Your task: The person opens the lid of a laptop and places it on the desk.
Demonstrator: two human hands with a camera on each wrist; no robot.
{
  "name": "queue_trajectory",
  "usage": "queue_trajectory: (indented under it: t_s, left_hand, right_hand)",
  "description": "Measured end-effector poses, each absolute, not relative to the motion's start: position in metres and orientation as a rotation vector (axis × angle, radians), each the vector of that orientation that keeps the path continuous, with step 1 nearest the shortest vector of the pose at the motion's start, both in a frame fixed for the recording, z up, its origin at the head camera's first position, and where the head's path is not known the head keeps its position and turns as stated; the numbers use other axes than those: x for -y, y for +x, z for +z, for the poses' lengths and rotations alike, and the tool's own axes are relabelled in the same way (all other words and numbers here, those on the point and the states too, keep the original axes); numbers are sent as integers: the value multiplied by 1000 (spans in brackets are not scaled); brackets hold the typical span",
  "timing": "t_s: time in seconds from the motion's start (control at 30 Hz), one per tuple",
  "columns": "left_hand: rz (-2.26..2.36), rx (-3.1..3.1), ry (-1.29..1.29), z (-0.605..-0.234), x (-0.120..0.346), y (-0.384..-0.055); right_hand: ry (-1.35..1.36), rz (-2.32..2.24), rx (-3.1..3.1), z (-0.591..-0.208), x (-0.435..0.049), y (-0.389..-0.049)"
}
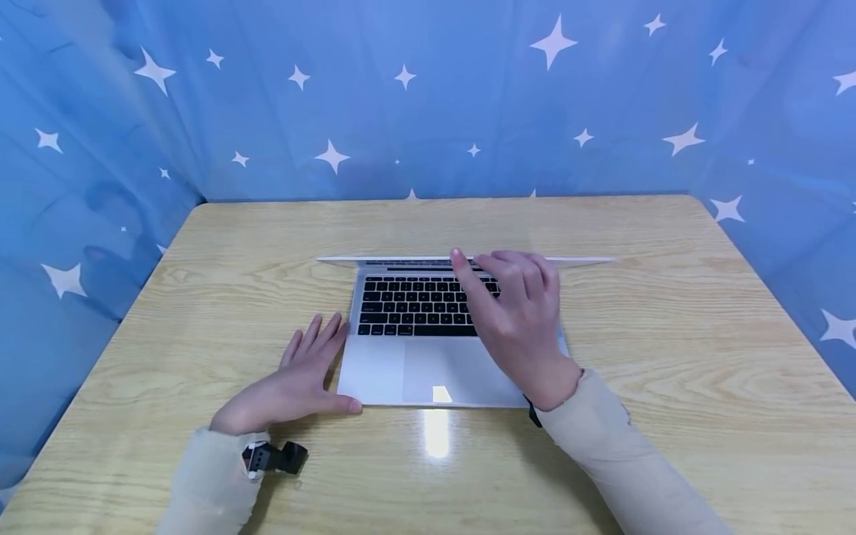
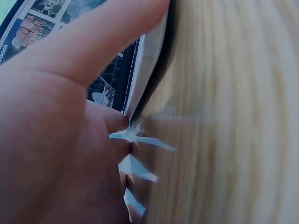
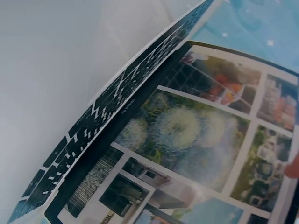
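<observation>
An open silver laptop (image 1: 374, 364) lies on the table, its black keyboard (image 1: 421, 306) facing up. From the head, its raised lid (image 1: 341, 260) appears almost edge-on. My left hand (image 1: 304, 379) rests at the laptop's left front corner, fingers spread straight along the side, thumb at the front edge. My right hand (image 1: 518, 319) reaches over the keyboard and holds the lid's top edge, thumb tip toward the left and the other fingers bent. In the right wrist view the lit screen (image 3: 182, 130) shows a grid of pictures, with a fingertip (image 3: 292, 169) at its edge.
The laptop stands on a light wooden table (image 1: 669, 334), with wood surface to both sides. A blue curtain with white stars (image 1: 435, 104) hangs behind and around the table. A small black wrist camera (image 1: 284, 456) is strapped by the left sleeve.
</observation>
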State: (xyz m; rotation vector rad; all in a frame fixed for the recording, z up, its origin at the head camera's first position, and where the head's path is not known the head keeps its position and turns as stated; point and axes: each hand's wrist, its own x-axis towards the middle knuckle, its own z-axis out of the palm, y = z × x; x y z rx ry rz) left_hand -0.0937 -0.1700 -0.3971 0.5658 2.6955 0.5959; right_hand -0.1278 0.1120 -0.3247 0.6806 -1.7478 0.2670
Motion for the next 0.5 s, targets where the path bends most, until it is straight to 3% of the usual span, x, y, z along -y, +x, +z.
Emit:
queue_trajectory:
  t_s: [0.5]
  left_hand:
    - [606,-2681,556,-394,171,-94]
  right_hand:
    - [671,95,1952,-325,-112,-125]
